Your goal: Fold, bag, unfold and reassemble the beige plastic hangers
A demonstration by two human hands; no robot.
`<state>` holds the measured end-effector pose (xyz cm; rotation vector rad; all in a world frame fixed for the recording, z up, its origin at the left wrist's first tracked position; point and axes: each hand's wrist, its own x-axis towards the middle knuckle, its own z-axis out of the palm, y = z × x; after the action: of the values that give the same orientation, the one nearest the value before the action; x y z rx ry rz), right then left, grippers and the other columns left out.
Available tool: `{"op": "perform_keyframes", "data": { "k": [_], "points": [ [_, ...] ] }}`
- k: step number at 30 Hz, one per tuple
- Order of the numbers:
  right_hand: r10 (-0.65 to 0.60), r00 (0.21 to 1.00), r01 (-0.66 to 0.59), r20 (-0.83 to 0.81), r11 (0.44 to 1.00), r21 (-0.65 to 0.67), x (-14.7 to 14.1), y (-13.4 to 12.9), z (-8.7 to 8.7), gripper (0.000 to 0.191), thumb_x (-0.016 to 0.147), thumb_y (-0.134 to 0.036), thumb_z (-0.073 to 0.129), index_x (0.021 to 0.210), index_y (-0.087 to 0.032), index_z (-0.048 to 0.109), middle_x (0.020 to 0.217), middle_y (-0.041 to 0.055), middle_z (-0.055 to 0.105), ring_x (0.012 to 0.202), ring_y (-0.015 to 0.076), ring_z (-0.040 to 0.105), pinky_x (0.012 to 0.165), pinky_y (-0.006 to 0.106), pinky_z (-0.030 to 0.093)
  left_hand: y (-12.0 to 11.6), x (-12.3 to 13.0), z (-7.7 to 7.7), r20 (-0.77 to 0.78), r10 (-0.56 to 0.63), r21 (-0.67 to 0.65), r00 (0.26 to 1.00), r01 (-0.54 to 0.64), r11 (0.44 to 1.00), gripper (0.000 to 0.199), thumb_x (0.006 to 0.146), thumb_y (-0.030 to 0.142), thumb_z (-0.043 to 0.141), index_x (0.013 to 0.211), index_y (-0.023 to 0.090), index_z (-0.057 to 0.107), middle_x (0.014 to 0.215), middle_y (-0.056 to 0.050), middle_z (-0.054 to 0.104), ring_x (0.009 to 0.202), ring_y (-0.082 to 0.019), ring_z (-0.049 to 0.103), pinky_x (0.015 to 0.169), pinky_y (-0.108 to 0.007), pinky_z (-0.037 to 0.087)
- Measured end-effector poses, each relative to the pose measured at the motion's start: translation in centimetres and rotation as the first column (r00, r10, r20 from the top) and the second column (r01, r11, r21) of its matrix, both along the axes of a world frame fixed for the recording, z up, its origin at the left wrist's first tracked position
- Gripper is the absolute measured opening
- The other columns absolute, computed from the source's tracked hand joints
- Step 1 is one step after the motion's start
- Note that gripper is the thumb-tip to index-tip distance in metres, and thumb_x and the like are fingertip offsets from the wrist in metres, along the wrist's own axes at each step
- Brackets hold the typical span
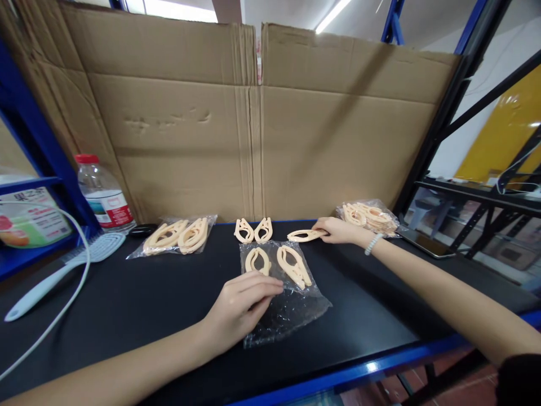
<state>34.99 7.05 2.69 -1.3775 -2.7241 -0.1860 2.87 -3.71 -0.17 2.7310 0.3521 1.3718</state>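
While both hands work over a black tabletop (147, 304), a packet printed with fruit pictures (34, 220) stands at the far left behind a thin white cable (88, 260). Next to it lies a pale blue hairbrush (63, 274), and behind this one stands a clear plastic bottle with red cap (105, 197). Farther to the right, a transparent bag (210, 223) holds several cream-coloured oval pieces, which look like plastic.

The left hand (239, 304) is half curled, its fingers close together, above an open, flat, clear plastic bag (291, 318) in the middle. Whether it pinches the film, I cannot tell. Inside this bag are two cream pieces set apart, one near the left fingertips and the other (302, 268) to the right. Behind the bag, two similar pieces (238, 225) are side by side, near the brown cardboard wall (177, 124).

The right hand (343, 231), with a pale bead bracelet (373, 244) at its wrist, is closed on the right end of a slim cream oval piece (291, 235), just beyond the bag's far edge. Behind this hand, a transparent packet (369, 217) contains many cream pieces, and a dark flat object (429, 246) lies beside it.
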Motion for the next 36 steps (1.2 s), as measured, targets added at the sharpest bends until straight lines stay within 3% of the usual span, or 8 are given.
{"op": "perform_keyframes", "data": {
  "k": [3,6,12,15,18,22,27,36],
  "points": [
    [0.023,0.991,-0.016,-0.134,0.998,0.057,1.5,-3.2,-0.2,0.028,0.087,-0.013,0.046,0.107,-0.013,0.066,0.100,0.0107,0.064,0.086,0.0172,0.062,0.080,0.029,0.049,0.0,0.0,0.0,0.009,-0.003,0.000,1.000,0.003,1.000,0.024,0.085,0.004,0.055,0.101,0.018,0.067,0.093,-0.006,0.074,0.086,-0.016,0.069,0.078,-0.029,0.058],
    [0.089,0.941,-0.009,-0.326,0.971,0.237,1.7,-6.6,0.2,0.025,0.092,-0.019,0.043,0.103,-0.016,0.066,0.096,0.0097,0.066,0.086,0.0188,0.063,0.079,0.032,0.051,-0.1,0.0,-0.1,0.023,0.002,0.000,1.000,-0.002,1.000,0.024,0.084,0.004,0.057,0.101,0.017,0.067,0.092,-0.006,0.074,0.087,-0.016,0.069,0.080,-0.029,0.057],
    [0.197,0.835,0.108,-0.513,0.856,0.505,-2.4,-16.0,3.6,0.008,0.088,-0.021,0.058,0.094,-0.020,0.064,0.084,0.0041,0.071,0.071,0.0148,0.065,0.064,0.026,0.052,-0.2,0.1,0.0,0.050,0.027,0.005,0.998,-0.027,1.000,0.023,0.083,0.003,0.059,0.098,0.017,0.069,0.092,-0.005,0.075,0.085,-0.016,0.070,0.080,-0.028,0.057],
    [0.288,0.858,-0.060,-0.424,0.878,0.475,-5.3,-20.6,4.8,0.007,0.088,-0.017,0.058,0.094,-0.019,0.062,0.083,0.0031,0.069,0.073,0.0134,0.064,0.067,0.023,0.051,-0.2,0.0,-0.1,0.055,0.043,0.008,0.998,-0.043,0.999,0.023,0.082,0.003,0.060,0.098,0.017,0.069,0.092,-0.005,0.075,0.086,-0.016,0.070,0.081,-0.029,0.057],
    [0.375,0.888,-0.237,-0.266,0.869,0.435,-8.1,-23.1,4.7,0.014,0.091,-0.012,0.050,0.096,-0.016,0.062,0.085,0.0053,0.066,0.073,0.0140,0.061,0.067,0.025,0.050,-0.1,0.0,-0.2,0.055,0.049,0.017,0.997,-0.050,0.999,0.023,0.082,0.003,0.060,0.099,0.017,0.068,0.094,-0.005,0.074,0.087,-0.017,0.069,0.082,-0.029,0.057],
    [0.477,0.879,-0.415,0.017,0.745,0.522,-11.0,-22.0,3.2,0.023,0.088,-0.007,0.044,0.075,-0.014,0.062,0.073,0.0067,0.061,0.061,0.0154,0.054,0.056,0.029,0.045,-0.2,0.1,-0.1,0.061,0.040,0.023,0.997,-0.042,0.999,0.025,0.083,0.003,0.060,0.102,0.017,0.067,0.097,-0.006,0.074,0.090,-0.016,0.068,0.083,-0.030,0.056],
    [0.343,0.914,-0.399,0.218,0.659,0.638,-12.9,-18.3,0.4,0.023,0.088,-0.010,0.044,0.072,-0.013,0.060,0.069,0.0070,0.058,0.059,0.0174,0.054,0.055,0.032,0.044,-0.4,0.1,0.2,0.075,0.032,0.048,0.997,-0.036,0.998,0.025,0.083,0.002,0.059,0.103,0.016,0.066,0.099,-0.008,0.073,0.092,-0.017,0.068,0.084,-0.030,0.056],
    [0.150,0.971,-0.238,0.188,0.713,0.659,-13.7,-15.6,-2.5,0.019,0.082,-0.004,0.046,0.077,-0.008,0.064,0.072,0.0107,0.058,0.066,0.0207,0.053,0.056,0.033,0.044,-0.1,0.0,-0.2,0.069,0.034,0.082,0.997,-0.040,0.996,0.022,0.084,0.002,0.058,0.099,0.016,0.065,0.096,-0.006,0.073,0.088,-0.016,0.068,0.082,-0.028,0.056]
  ]
}}
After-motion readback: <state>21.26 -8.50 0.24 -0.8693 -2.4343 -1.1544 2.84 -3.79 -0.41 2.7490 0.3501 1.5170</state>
